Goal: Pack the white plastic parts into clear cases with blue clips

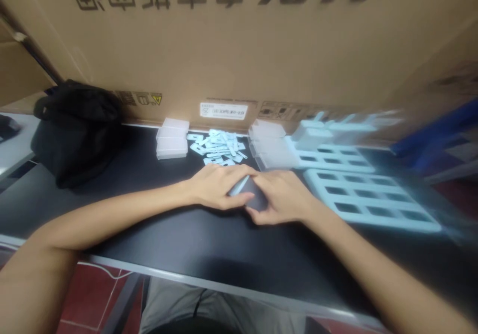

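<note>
Both hands meet above the black table, fingers curled round a small greyish, see-through plastic box. A light-blue piece shows along its left side, partly covered by fingers. My left hand grips from the left, thumb across the near side. From the right, my right hand closes on the same box, its fingertips touching those of the left. Just beyond the hands lies a loose heap of flat light-blue plastic pieces. Clear plastic boxes are stacked left of the heap, with more clear boxes at its right.
Light-blue trays with rectangular slots lie at the right, with upright light-blue parts on the farther one. A black bag sits at the left. A large cardboard box stands behind the table.
</note>
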The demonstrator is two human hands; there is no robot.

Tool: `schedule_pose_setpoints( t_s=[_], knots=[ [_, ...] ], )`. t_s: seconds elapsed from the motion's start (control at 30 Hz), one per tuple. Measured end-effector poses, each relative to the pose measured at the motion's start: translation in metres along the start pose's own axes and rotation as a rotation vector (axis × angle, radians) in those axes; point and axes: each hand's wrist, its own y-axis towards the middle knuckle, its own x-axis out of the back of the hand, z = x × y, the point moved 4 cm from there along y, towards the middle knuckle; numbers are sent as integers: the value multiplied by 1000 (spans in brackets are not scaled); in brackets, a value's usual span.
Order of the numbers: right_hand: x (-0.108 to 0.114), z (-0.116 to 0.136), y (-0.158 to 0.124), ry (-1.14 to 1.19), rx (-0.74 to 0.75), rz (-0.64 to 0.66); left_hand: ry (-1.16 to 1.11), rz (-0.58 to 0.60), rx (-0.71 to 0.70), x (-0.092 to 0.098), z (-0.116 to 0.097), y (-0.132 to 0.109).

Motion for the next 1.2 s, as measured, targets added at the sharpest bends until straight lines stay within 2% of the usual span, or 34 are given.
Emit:
schedule_pose_setpoints(
  t_s=[0.2, 0.33, 0.43, 0.53, 0.6, 0.7, 0.83, 0.9, 0.97, 1.13, 1.2],
  knots=[
    [8, 3, 2, 51, -14, -7, -111, -124, -38, 1, 7, -4],
    [10, 1, 1, 34, 2, 52, -242, -212, -74, 3, 14, -9],
    [11, -3, 0, 38, 3, 98, -247, -302, 2, 7, 29, -9],
    [11, -3, 0, 74, 4, 126, -125, -341, 106, 8, 42, -7],
    [11, -1, 1, 92, 22, 150, -51, -348, 123, 9, 44, -6],
    [10, 3, 1, 123, 51, 176, 20, -286, 29, 8, 37, -7],
    [12, -1, -1, 115, 60, 125, 200, -41, -205, -4, 19, -8],
    [14, -4, -2, 102, 62, 84, 272, 53, -264, -9, 16, -7],
    [14, -4, -2, 99, 71, 56, 325, 93, -228, -12, 17, -5],
    [10, 0, -1, 95, 110, 81, 406, 95, 64, -9, 31, -2],
    [8, 0, -1, 73, 120, 84, 409, 102, 135, -8, 35, -2]
  ],
)
